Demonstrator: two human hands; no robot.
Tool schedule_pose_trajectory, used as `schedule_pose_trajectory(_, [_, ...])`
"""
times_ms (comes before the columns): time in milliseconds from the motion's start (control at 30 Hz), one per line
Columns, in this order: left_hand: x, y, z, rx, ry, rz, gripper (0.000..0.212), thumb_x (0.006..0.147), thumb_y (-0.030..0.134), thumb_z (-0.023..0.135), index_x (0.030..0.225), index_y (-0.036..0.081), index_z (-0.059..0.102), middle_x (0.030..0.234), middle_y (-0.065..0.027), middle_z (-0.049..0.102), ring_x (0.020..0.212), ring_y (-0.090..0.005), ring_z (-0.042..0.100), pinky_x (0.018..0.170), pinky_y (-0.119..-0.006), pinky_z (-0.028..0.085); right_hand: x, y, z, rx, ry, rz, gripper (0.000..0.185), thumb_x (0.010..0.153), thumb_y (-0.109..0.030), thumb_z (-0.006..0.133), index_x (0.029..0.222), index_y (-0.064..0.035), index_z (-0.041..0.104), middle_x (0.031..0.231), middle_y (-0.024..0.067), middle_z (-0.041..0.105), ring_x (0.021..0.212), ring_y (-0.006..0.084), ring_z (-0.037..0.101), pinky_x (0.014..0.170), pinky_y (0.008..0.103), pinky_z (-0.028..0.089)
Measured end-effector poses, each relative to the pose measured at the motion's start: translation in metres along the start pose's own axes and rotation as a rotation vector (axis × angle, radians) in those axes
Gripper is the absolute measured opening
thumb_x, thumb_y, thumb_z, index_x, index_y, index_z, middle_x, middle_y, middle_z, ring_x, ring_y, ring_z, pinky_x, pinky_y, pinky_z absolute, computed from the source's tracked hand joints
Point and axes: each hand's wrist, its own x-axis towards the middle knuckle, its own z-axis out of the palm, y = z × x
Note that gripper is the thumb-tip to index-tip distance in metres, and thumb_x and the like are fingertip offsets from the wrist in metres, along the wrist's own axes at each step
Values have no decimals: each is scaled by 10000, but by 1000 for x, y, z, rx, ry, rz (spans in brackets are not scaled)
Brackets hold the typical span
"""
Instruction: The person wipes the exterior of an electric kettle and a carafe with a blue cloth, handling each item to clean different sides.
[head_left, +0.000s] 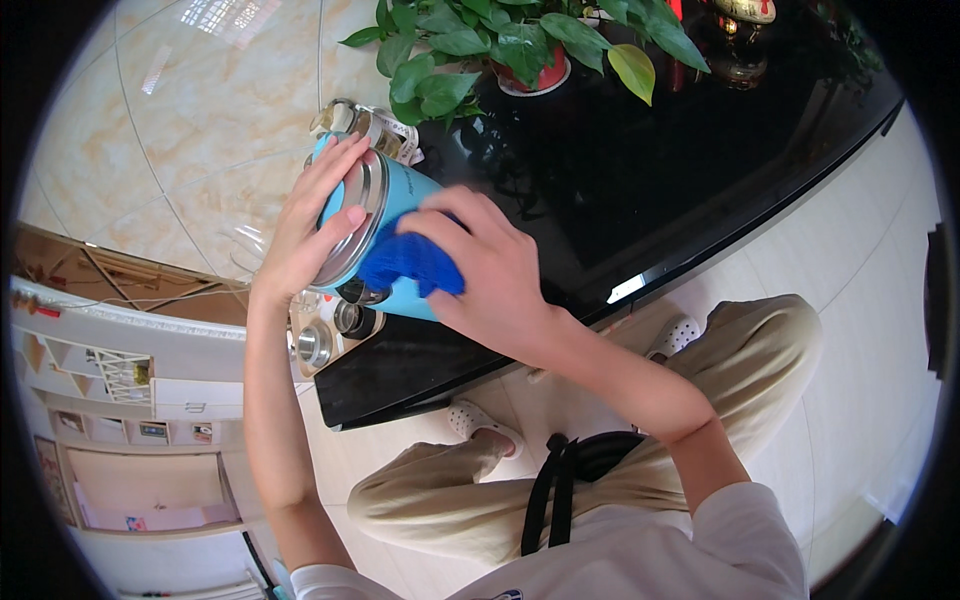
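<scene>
A light-blue canister with a silvery metal rim and lid is tilted above the glossy black table. My left hand lies over its lid end, with the thumb on the rim and the fingers spread along the far side. In my right hand is a bunched dark-blue cloth, pressed against the canister's side. The hand is slightly blurred. A dark round part of the canister shows just below the cloth. The canister's base is hidden behind my right hand.
Beyond the canister stands a glass jar with contents. A leafy plant in a red pot is at the table's far side, with a gold ornament to its right. A wooden tray with small glass and metal vessels sits at the left corner.
</scene>
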Motion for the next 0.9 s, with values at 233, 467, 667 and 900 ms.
schedule_pose_trajectory(233, [1, 5, 2, -20, 15, 5, 611, 827, 262, 602, 1411, 121, 486, 1470, -164, 431, 1427, -352, 284, 1160, -435, 203, 12, -2, 18, -92, 24, -97, 516, 544, -85, 782, 1028, -111, 605, 970, 50, 518, 867, 246, 560, 615, 347, 484])
schedule_pose_trajectory(467, [1, 3, 3, -22, 20, 9, 612, 810, 255, 607, 1397, 122, 500, 1458, -167, 438, 1420, -356, 296, 1151, -439, 217, -4, 10, 16, -102, -28, -69, 532, 521, -101, 792, 1015, -107, 594, 981, 55, 521, 870, 247, 563, 632, 341, 486])
schedule_pose_trajectory(667, [1, 4, 3, -25, 26, 0, 616, 807, 279, 604, 1394, 122, 503, 1458, -164, 438, 1418, -355, 300, 1149, -442, 219, -22, 19, 17, -119, -53, -19, 548, 517, -95, 790, 1028, -105, 593, 998, 61, 541, 902, 253, 573, 669, 338, 499])
schedule_pose_trajectory(900, [1, 2, 3, -28, 26, -7, 611, 811, 274, 606, 1393, 118, 503, 1458, -160, 439, 1420, -352, 297, 1153, -437, 218, -72, 45, 17, -150, -154, 103, 535, 540, -104, 793, 1041, -99, 609, 1016, 61, 554, 916, 250, 581, 714, 341, 524])
